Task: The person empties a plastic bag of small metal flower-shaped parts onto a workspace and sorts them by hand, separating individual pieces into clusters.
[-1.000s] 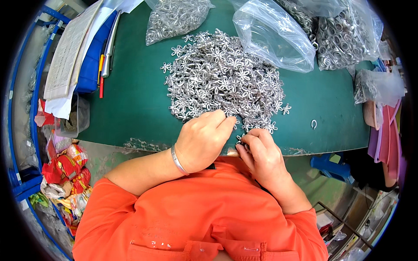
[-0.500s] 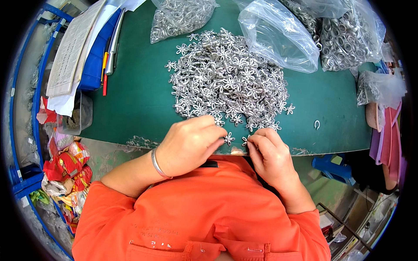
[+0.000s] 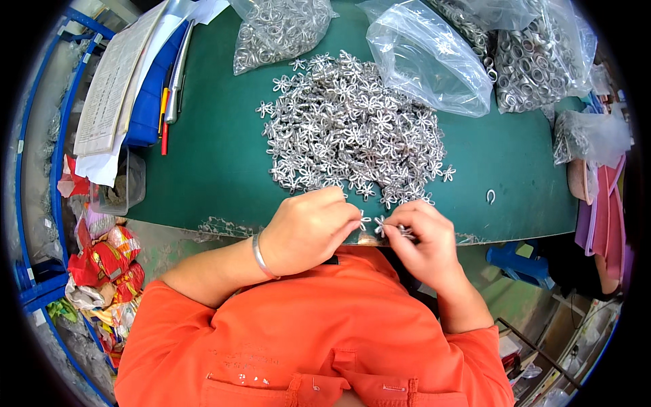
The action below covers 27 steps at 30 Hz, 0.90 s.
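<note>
At the near edge of the table, both my hands are closed close together. My left hand (image 3: 308, 227), a bracelet on its wrist, has thumb and forefinger pinched at a silver flower-shaped metal piece (image 3: 365, 219). Held in my right hand (image 3: 426, 239) are flower-shaped metal pieces; one (image 3: 380, 224) sticks out at the fingertips toward the left hand, and more metal shows between thumb and fingers. How many lie inside is hidden. Just beyond both hands spreads a large heap of the same flower pieces (image 3: 352, 129).
Bags of metal rings (image 3: 281, 34) (image 3: 539, 64) and a clear plastic bag (image 3: 434, 61) lie behind the heap. A lone open ring (image 3: 490, 197) rests at right. Left are a blue bin (image 3: 144, 112) with papers, pens (image 3: 164, 119) and a clear tub (image 3: 135, 183). The green table (image 3: 203, 156) ends at my waist.
My left hand has moved slightly right and now pinches the flower piece that lay beside its fingertips. My right hand has turned, showing more metal between its fingers.
</note>
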### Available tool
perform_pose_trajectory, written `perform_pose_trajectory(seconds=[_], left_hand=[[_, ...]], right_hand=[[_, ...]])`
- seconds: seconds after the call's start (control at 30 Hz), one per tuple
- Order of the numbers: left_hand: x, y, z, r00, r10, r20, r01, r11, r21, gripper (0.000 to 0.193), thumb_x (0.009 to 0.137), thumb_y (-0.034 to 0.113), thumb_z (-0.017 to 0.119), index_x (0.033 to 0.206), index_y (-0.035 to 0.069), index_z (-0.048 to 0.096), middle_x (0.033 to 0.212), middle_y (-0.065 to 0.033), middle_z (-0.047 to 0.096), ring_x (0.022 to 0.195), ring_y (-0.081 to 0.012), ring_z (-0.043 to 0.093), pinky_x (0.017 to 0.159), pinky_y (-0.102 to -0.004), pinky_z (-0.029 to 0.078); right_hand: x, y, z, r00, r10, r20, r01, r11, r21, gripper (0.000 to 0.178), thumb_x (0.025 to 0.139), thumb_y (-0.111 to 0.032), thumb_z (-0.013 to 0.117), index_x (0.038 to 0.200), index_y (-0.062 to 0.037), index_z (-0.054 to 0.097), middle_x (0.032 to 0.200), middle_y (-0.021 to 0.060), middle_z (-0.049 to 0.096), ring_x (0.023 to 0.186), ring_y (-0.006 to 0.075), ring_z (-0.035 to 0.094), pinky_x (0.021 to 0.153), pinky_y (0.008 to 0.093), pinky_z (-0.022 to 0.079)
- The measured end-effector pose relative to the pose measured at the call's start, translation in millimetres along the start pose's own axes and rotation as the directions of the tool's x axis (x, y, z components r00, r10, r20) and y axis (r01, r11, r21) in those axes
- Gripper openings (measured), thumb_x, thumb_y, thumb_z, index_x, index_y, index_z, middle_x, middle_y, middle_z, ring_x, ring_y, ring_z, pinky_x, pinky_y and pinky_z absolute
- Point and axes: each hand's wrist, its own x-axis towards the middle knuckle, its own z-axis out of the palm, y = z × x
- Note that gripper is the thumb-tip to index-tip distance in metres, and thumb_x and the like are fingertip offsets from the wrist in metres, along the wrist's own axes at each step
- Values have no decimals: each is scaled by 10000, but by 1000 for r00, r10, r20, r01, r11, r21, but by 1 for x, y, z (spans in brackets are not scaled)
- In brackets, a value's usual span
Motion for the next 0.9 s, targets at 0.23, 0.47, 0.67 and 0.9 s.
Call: perform_pose_trajectory(seconds=[0.23, 0.47, 0.67, 0.9], left_hand=[[-1, 1, -12, 756, -367, 543, 502, -208, -839, 97, 967, 110, 586, 1010, 44, 642, 677, 55, 458, 556, -38, 325, 466, -201, 278], [-2, -2, -7, 713, -367, 597, 455, -405, -793, 105, 996, 140, 538, 951, 69, 601, 667, 71, 380, 554, -36, 312, 445, -183, 271], [-2, -1, -7, 722, -348, 597, 458, -405, -791, 108, 997, 137, 537, 932, 73, 595, 663, 74, 373, 554, -32, 311, 446, -177, 268], [-5, -1, -10, 750, -438, 496, 420, -264, -868, 146, 913, 143, 550, 943, 2, 578, 929, -132, 591, 686, -168, 533, 477, -230, 402]], right_hand=[[8, 15, -15, 919, 370, 136, -179, 84, 980, 69, 885, 12, 518, 921, 38, 570, 908, 185, 610, 600, 173, 583, 388, 231, 420], [12, 16, 3, 957, 192, -219, -175, 980, 97, 182, 796, 4, 727, 970, -6, 675, 714, 35, 616, 634, 113, 578, 533, 274, 475], [13, 14, 11, 949, -132, -286, 36, 948, -318, 162, 758, 1, 749, 895, -31, 670, 689, 67, 580, 561, 215, 572, 493, 318, 476], [-8, 16, -2, 930, -367, 13, 343, 856, -386, 146, 754, -23, 744, 880, -21, 671, 687, 64, 570, 546, 209, 585, 465, 325, 468]])
